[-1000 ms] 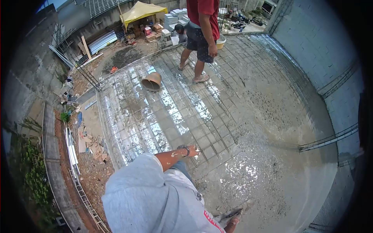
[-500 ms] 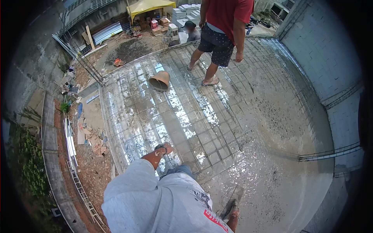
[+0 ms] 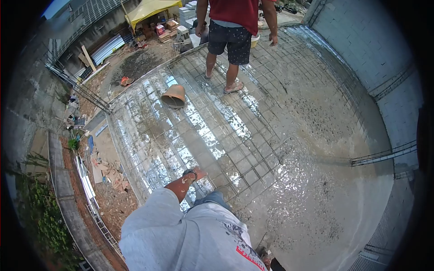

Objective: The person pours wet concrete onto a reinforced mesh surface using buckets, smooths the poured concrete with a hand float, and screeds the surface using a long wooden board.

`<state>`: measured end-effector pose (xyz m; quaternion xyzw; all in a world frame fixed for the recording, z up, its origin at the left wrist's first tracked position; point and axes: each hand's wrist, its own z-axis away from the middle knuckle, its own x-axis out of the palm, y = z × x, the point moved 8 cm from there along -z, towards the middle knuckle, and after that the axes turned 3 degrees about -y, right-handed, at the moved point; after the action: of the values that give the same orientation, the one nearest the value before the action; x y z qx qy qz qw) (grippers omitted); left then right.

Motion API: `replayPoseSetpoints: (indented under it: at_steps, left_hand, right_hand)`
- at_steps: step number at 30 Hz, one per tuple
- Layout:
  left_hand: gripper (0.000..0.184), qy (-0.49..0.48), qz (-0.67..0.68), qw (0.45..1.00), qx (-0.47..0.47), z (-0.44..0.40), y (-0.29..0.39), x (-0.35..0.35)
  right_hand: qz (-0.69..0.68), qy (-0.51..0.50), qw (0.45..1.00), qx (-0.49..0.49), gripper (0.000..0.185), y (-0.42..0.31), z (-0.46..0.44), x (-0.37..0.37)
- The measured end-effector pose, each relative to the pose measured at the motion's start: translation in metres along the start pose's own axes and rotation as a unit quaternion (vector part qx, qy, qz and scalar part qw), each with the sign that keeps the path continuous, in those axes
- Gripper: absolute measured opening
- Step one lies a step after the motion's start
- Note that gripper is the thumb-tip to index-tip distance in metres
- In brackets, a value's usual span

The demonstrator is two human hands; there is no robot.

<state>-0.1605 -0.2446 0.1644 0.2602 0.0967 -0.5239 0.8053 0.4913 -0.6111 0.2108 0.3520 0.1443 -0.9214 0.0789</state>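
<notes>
My left hand (image 3: 199, 173), with a dark band at the wrist, is over the steel mesh (image 3: 246, 169); its fingers are too blurred to make out. Low in the view, my right hand (image 3: 266, 259) is closed on the handle of a trowel, mostly hidden by my grey shirt (image 3: 181, 230). Wet concrete (image 3: 307, 203) lies beside that hand and covers the mesh on the right. A brown bucket (image 3: 174, 95) lies tipped on its side on the mesh.
A person in a red shirt (image 3: 231, 16) stands on the mesh ahead, with another person (image 3: 202, 34) beyond the slab edge. A block wall (image 3: 361, 54) bounds the right. Rebar (image 3: 384, 154) juts from it. A ladder (image 3: 101, 223) lies lower left.
My right hand and the trowel have drawn back toward my body, low in the view. My left hand has moved left since the first frame. The person in red has turned their back.
</notes>
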Motion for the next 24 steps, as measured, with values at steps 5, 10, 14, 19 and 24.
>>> replayPoseSetpoints:
  at_steps: [5,10,14,19,24]
  left_hand:
    - [0.065,0.030,-0.018,0.999,0.003,-0.090,-0.026,0.024]
    - [0.037,-0.024,0.229,0.973,-0.028,-0.090,-0.001,0.022]
    - [0.035,-0.026,0.156,0.987,-0.035,-0.069,0.045,0.028]
    - [0.041,-0.093,0.062,0.993,-0.027,-0.098,0.097,0.045]
    - [0.038,-0.075,0.012,0.997,0.022,-0.122,0.206,0.053]
  right_hand:
    - [0.276,-0.003,0.956,-0.099,0.072,0.101,-0.057,0.034]
    - [-0.008,0.071,0.996,0.053,0.082,0.064,0.048,0.011]
    - [-0.100,0.097,0.970,0.200,0.076,0.052,0.132,-0.020]
    - [-0.165,0.086,0.952,0.241,0.085,0.158,0.133,0.056]
    - [-0.157,0.030,0.941,0.297,0.088,0.224,0.152,0.104]
